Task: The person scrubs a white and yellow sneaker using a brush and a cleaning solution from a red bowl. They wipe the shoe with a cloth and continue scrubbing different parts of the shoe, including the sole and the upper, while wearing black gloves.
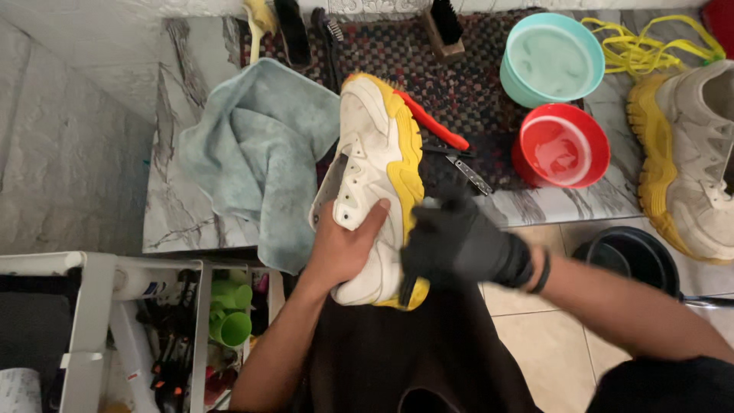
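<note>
I see the white sneaker with the yellow sole [375,176] lying over the counter edge, my bare left hand [345,248] clamped around its heel. My black-gloved right hand [451,241] presses against the sole; I cannot tell its grip. Beyond sit a grey-blue towel [256,145], a teal bowl [552,57] and a red bowl [562,145].

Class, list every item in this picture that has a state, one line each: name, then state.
sneaker: lying on its side, gripped by the bare left hand
right hand: black-gloved, pressed to the sneaker's yellow sole
second sneaker: unlaced, set aside
teal bowl: holds cloudy liquid
red bowl: holds liquid
grey towel: crumpled under the sneaker
</note>
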